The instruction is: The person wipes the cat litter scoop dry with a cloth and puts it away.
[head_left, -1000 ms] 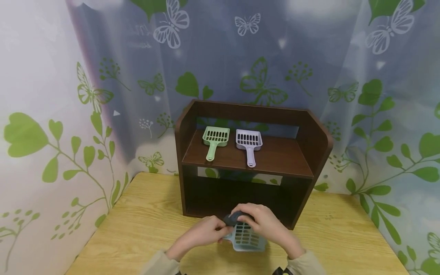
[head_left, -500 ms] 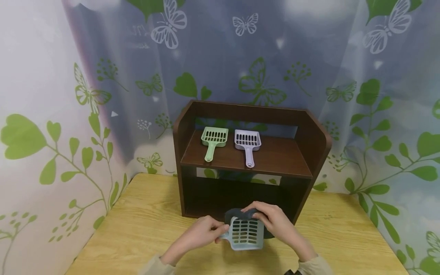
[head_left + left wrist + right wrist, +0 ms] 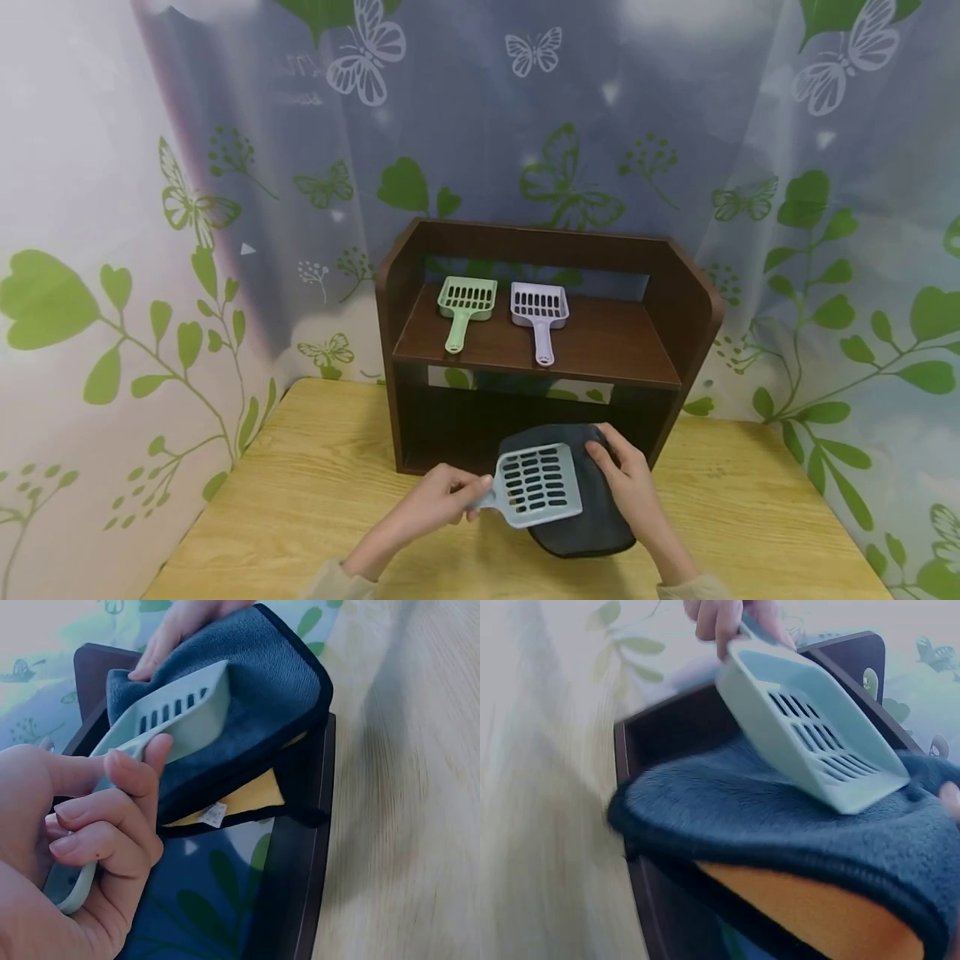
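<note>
My left hand [image 3: 444, 498] grips the handle of a light blue slotted litter scoop [image 3: 540, 487], its fingers curled round it in the left wrist view. Behind and under the scoop head spreads a dark grey-blue cloth [image 3: 588, 525] with black edging. An orange-yellow underside [image 3: 810, 900] and a small white label [image 3: 214, 815] show where the cloth folds. My right hand [image 3: 626, 483] holds the cloth near its upper right edge, thumb on the near face. In the right wrist view the scoop's [image 3: 817, 727] front edge lies right against the cloth's fuzzy surface.
A dark brown two-level shelf [image 3: 540, 375] stands on the wooden table [image 3: 322, 467] just beyond my hands. On its upper board lie a green scoop [image 3: 467, 300] and a lilac scoop [image 3: 540, 308]. A curtain printed with leaves and butterflies [image 3: 480, 108] hangs behind.
The cloth, earlier bunched at the scoop's far edge, is now spread out behind and under it. My right hand has moved right with the cloth; the scoop has risen slightly and tilted.
</note>
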The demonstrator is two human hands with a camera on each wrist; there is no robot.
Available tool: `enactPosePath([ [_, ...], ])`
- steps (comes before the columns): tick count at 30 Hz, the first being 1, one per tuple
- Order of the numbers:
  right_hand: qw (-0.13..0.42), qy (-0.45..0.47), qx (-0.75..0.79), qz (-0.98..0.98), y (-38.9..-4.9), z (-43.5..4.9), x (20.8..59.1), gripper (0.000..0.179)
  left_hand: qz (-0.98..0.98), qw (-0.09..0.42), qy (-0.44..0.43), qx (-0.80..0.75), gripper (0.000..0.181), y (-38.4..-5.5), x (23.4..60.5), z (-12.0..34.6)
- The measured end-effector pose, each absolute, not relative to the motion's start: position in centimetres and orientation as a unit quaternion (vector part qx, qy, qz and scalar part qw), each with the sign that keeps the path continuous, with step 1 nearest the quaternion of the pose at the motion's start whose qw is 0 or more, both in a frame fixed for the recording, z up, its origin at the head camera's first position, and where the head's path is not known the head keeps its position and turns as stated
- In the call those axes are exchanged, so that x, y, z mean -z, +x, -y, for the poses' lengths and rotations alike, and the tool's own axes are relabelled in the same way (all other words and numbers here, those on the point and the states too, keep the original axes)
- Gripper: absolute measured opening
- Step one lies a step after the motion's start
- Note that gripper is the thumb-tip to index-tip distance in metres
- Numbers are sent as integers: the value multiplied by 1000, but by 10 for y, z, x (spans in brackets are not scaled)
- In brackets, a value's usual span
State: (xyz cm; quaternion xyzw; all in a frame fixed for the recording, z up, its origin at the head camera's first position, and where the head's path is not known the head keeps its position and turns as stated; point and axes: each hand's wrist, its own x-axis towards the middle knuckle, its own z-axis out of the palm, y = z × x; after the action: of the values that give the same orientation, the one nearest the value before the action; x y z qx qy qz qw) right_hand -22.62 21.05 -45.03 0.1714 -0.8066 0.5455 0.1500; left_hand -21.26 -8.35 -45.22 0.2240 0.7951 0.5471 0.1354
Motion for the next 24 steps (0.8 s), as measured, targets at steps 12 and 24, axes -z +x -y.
enactPosePath([
  [12, 179, 49, -605, 775, -224, -201, 461, 25, -695, 177, 140, -682, 51, -215, 455, 81],
  [24, 285, 11, -654, 700, -217, -157, 460, 23, -605, 167, 86, -774, 46, -205, 464, 45],
])
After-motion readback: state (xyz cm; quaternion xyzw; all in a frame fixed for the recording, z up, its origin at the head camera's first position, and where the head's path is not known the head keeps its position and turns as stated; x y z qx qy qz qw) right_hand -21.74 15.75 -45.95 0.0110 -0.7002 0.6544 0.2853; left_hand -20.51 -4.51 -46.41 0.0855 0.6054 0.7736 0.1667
